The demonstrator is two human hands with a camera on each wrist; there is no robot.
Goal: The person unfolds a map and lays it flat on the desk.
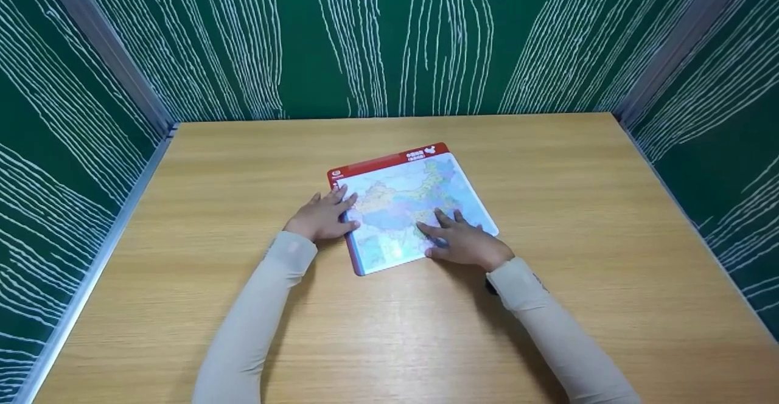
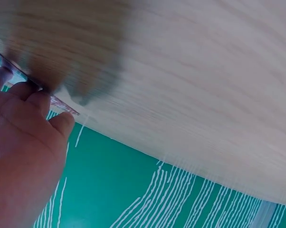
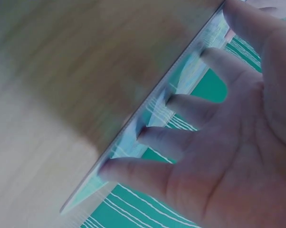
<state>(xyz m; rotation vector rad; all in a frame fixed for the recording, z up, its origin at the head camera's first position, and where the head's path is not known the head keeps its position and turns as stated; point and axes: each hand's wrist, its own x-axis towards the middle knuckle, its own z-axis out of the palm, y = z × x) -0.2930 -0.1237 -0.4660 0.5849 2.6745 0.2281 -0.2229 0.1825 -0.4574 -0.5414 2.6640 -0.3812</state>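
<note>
Head view: map board (image 1: pixel 395 191), one, flat on wooden table (image 1: pixel 182 270), a hand at either side.
Long axis lies across the person's front, aslant, right end farther off; red band (image 1: pixel 384 161) along the far edge. Left hand (image 1: pixel 324 216) at the left edge, fingers apart, tips lapping the border, clamped on nothing. Right hand (image 1: pixel 467 243) over the near right part, fingers apart, reaching farther onto the printed face. Left wrist view: fingertips at the board's thin edge, seen nearly side-on; pressure cannot be told. Right wrist view: fingers straight, well spread, tips against the glossy face, no grip round the edge; green wall panels behind.
</note>
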